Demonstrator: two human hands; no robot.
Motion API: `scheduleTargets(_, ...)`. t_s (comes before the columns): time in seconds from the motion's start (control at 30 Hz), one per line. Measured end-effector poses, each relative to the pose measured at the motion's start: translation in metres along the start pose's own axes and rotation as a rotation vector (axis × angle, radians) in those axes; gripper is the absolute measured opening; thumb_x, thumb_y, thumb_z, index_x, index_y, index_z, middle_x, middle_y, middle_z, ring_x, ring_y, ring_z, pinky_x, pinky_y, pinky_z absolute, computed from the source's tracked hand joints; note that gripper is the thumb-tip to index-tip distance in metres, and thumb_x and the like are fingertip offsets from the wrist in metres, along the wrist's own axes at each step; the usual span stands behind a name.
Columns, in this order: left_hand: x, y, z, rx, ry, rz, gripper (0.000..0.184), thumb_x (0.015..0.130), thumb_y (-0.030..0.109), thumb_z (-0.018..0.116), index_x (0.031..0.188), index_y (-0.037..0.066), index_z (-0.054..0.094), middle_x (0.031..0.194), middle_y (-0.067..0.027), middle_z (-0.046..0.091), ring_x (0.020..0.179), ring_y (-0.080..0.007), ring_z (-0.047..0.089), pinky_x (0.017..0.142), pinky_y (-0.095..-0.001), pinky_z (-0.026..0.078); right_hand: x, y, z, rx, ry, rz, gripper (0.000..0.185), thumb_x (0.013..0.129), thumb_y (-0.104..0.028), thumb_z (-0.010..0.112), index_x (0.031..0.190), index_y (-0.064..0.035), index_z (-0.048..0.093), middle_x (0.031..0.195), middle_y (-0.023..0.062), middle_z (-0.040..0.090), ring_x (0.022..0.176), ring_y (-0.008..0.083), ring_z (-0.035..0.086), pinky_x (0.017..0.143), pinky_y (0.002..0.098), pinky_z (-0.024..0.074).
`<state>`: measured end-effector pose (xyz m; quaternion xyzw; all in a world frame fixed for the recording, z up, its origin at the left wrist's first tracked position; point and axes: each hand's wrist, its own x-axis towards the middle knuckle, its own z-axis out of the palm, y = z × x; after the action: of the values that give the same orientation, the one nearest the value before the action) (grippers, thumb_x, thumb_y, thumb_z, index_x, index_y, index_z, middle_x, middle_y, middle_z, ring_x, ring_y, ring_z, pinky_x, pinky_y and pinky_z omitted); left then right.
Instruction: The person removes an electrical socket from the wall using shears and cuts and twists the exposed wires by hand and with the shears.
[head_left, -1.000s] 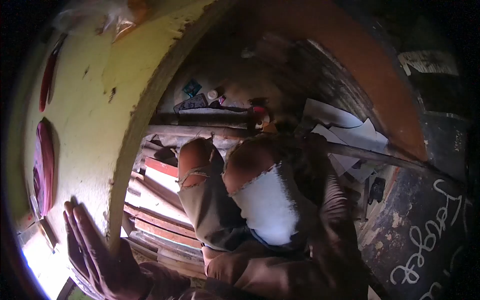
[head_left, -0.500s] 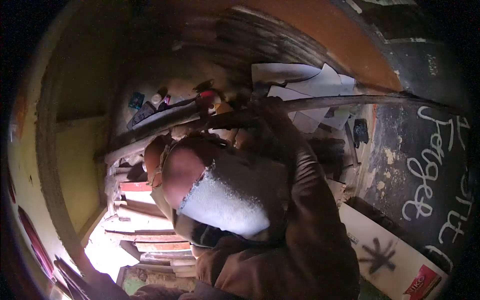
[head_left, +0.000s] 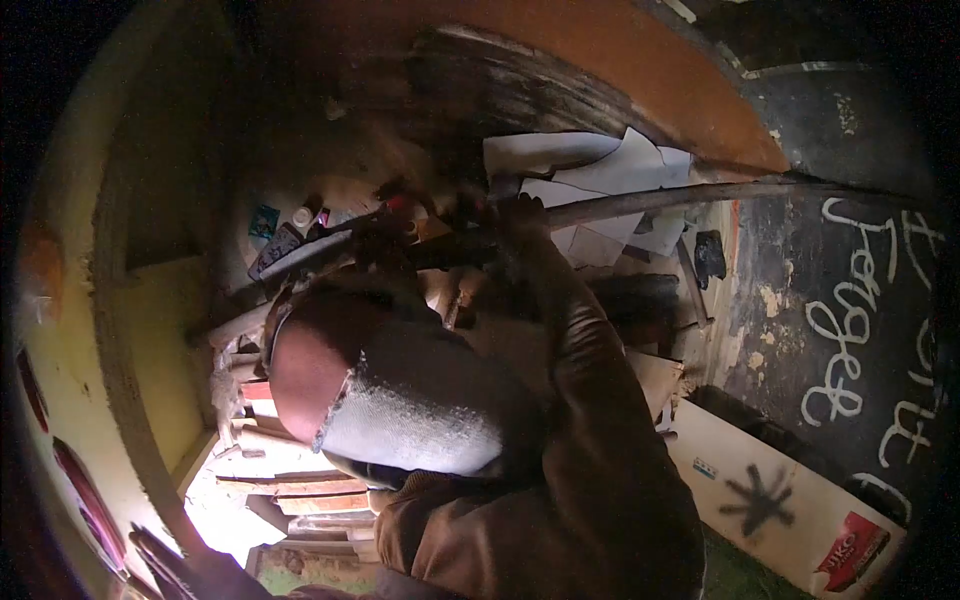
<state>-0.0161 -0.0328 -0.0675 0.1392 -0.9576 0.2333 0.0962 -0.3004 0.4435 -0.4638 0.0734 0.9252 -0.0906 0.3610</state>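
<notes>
Head view, ordered from near to far as I follow it remotely, with places given from the pole (head_left: 640,203). Well this side of the pole, the left hand (head_left: 190,572) has its fingers straight and side by side, seemingly empty; I cannot tell whether it touches the panel (head_left: 150,340). Also on the near side are the knee (head_left: 315,365), the slats (head_left: 310,495) below the pole's left stretch, and the carton (head_left: 770,500) below its right. At the pole itself, beyond the knee, the right hand (head_left: 522,213) appears curled around it, though shadow hides the thumb. Just past the pole lie the sheets (head_left: 600,180) and, farther left, the jar (head_left: 302,217); the wall (head_left: 850,330) stands by its right end. Compared with one second ago, my view has swung rightward: the carton has come in, and the left hand sits nearer the lower edge. I judge that attention now rests on the pole and the right hand.
</notes>
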Motion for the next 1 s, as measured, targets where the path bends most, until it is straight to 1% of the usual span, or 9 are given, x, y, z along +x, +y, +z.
scheduleTargets(0.17,-0.003,-0.001,-0.003,-0.113,-0.048,0.02,0.066,0.074,-0.008,0.057,0.14,0.0,0.049,0.139,-0.0188,0.054,0.124,-0.0344,0.056,0.103,-0.0417,0.046,0.003,-0.014,-0.012,0.014,0.119,-0.047,0.034,0.095,-0.031,0.062,0.096,0.0028,0.067,0.086,0.0143,0.069,0.074,0.0232,0.062,0.071,0.0355,0.0491)
scheduleTargets(0.3,-0.016,0.013,-0.013,-0.375,-0.003,-0.211,0.073,0.067,-0.005,0.064,0.138,0.003,0.053,0.137,-0.0138,0.057,0.127,-0.0341,0.053,0.11,-0.0437,0.04,0.003,-0.109,-0.072,0.256,0.534,-0.231,0.035,0.095,-0.031,0.062,0.095,0.0032,0.067,0.085,0.0138,0.069,0.072,0.0223,0.062,0.07,0.0349,0.0492)
scheduleTargets(0.33,0.0,0.017,-0.029,-0.375,0.002,-0.25,0.048,0.085,-0.004,0.056,0.132,0.005,0.058,0.132,-0.0137,0.061,0.123,-0.0363,0.055,0.109,-0.0442,0.042,-0.011,-0.151,-0.104,0.393,0.675,-0.305,0.035,0.095,-0.031,0.062,0.094,0.0033,0.067,0.084,0.0137,0.069,0.072,0.0221,0.062,0.07,0.0348,0.0492)
scheduleTargets(0.47,0.005,0.005,-0.037,-0.428,-0.047,-0.173,0.054,0.086,0.012,0.06,0.14,0.006,0.051,0.142,-0.0112,0.052,0.131,-0.035,0.048,0.11,-0.0485,0.038,-0.158,-0.312,-0.233,0.819,1.162,-0.997,0.031,0.095,-0.028,0.063,0.092,0.0029,0.066,0.083,0.0128,0.069,0.072,0.0218,0.063,0.07,0.0348,0.0494)
scheduleTargets(0.5,0.008,0.005,-0.036,-0.448,0.001,-0.194,0.062,0.074,0.002,0.065,0.134,0.005,0.055,0.137,-0.0135,0.057,0.128,-0.035,0.052,0.109,-0.0474,0.04,-0.199,-0.349,-0.257,0.837,1.198,-1.219,0.027,0.095,-0.025,0.064,0.091,0.0022,0.065,0.082,0.0122,0.068,0.074,0.0222,0.063,0.07,0.0353,0.0496)
scheduleTargets(0.53,0.01,0.006,-0.037,-0.46,-0.012,-0.214,0.061,0.074,0.001,0.064,0.134,0.006,0.056,0.137,-0.013,0.057,0.127,-0.0352,0.052,0.108,-0.0475,0.04,-0.232,-0.378,-0.277,0.838,1.179,-1.482,0.031,0.09,-0.029,0.07,0.088,0.0014,0.066,0.082,0.0158,0.067,0.068,0.0258,0.063,0.065,0.0378,0.0502)
scheduleTargets(0.63,0.011,0.003,-0.036,-0.474,-0.07,-0.191,0.054,0.087,0.01,0.054,0.141,0.007,0.049,0.146,-0.0116,0.049,0.133,-0.0341,0.046,0.111,-0.0477,0.035,-0.277,-0.445,-0.307,0.391,0.824,-1.828,0.021,0.089,-0.017,0.067,0.1,0.0005,0.064,0.097,0.015,0.066,0.087,0.0271,0.064,0.081,0.0347,0.0498)
scheduleTargets(0.73,-0.001,-0.003,-0.043,-0.504,-0.094,-0.158,0.054,0.086,0.01,0.055,0.14,0.008,0.051,0.144,-0.0105,0.051,0.132,-0.0335,0.048,0.111,-0.0474,0.036,-0.308,-0.495,-0.305,-0.057,0.458,-1.842,0.025,0.083,-0.016,0.071,0.103,-0.0021,0.065,0.096,0.0178,0.065,0.09,0.0304,0.064,0.081,0.0358,0.0501)
scheduleTargets(1.0,0.007,0.0,-0.042,-0.51,-0.019,-0.25,0.047,0.084,0.011,0.058,0.13,0.01,0.061,0.134,-0.0065,0.061,0.124,-0.0318,0.055,0.106,-0.0459,0.042,-0.296,-0.599,-0.293,-0.666,0.164,-1.662,0.027,0.083,-0.018,0.067,0.106,-0.0036,0.064,0.089,0.0162,0.065,0.083,0.0312,0.063,0.076,0.0408,0.0502)
